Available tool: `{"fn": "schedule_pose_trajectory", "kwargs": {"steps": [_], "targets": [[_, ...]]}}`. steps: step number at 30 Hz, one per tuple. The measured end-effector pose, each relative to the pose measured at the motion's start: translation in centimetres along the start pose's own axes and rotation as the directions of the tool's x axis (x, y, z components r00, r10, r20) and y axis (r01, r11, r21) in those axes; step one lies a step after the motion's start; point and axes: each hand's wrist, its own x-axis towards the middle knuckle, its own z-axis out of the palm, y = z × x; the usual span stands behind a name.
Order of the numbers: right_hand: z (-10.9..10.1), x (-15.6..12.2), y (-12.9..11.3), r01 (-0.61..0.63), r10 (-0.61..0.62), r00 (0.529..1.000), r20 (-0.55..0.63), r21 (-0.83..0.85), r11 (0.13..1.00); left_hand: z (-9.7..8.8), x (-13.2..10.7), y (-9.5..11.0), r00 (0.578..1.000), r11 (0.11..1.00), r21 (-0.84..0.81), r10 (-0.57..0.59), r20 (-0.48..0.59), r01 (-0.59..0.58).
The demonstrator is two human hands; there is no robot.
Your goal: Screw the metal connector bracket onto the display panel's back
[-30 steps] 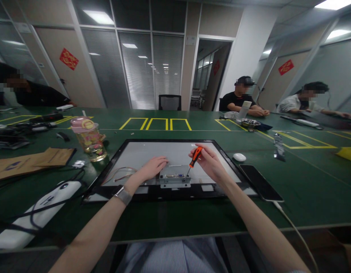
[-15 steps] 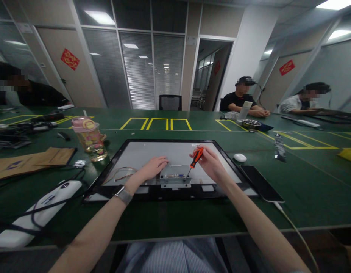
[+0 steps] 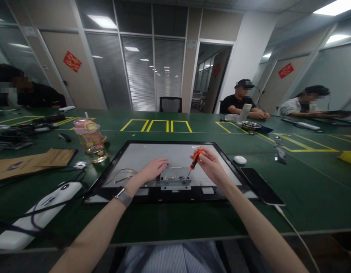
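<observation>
The right hand point(image 3: 211, 167) is clenched around the orange handle of a small screwdriver point(image 3: 195, 160). The shaft slants down toward 7 o'clock, and its tip meets the right end of a grey metal connector bracket point(image 3: 175, 178). The left hand point(image 3: 154, 168) lies loose and flat, grasping nothing, with its fingertips resting at about 10 o'clock from the bracket, touching or just short of its top left corner. The bracket sits near the closer edge of the pale back of a display panel point(image 3: 152, 194), whose black frame lies flat on the green table point(image 3: 306, 189). A bare strip of table runs between the frame and the table's near edge, and both forearms cross it. At 3 o'clock from the panel, a dark phone point(image 3: 260, 185) lies just beside the frame's right corner, with a white cable point(image 3: 294, 231) trailing off toward 5 o'clock over the table edge. A white oval thing point(image 3: 239, 159) sits near the frame at 2 o'clock. At 10 o'clock a pink-lidded bottle point(image 3: 91, 141) stands close to the frame's left corner, with brown envelopes point(image 3: 33, 161) farther out at 9 o'clock. A white oblong case point(image 3: 36, 216) under black cords lies at 8 o'clock. Thin coloured wires point(image 3: 121, 174) lie on the panel at 9 o'clock from the left hand. Toward 12 o'clock the table is open green marked with yellow taped boxes point(image 3: 159, 125). A person in a black shirt point(image 3: 234, 103) and another in white point(image 3: 291, 107) sit well apart at 1 to 2 o'clock.
</observation>
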Motion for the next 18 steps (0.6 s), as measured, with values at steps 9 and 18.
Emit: {"fn": "schedule_pose_trajectory", "kwargs": {"steps": [9,18], "targets": [[-0.19,-0.08,-0.12,-0.021,0.021,1.000,0.014,0.020,1.000,-0.02,-0.03,0.14,1.000,1.000,-0.007,-0.003,0.006,0.003],[0.37,-0.07,-0.50,-0.014,0.011,0.998,0.058,0.044,0.999,-0.16,-0.06,0.35,1.000,1.000,0.000,-0.012,0.010,0.012]]}}
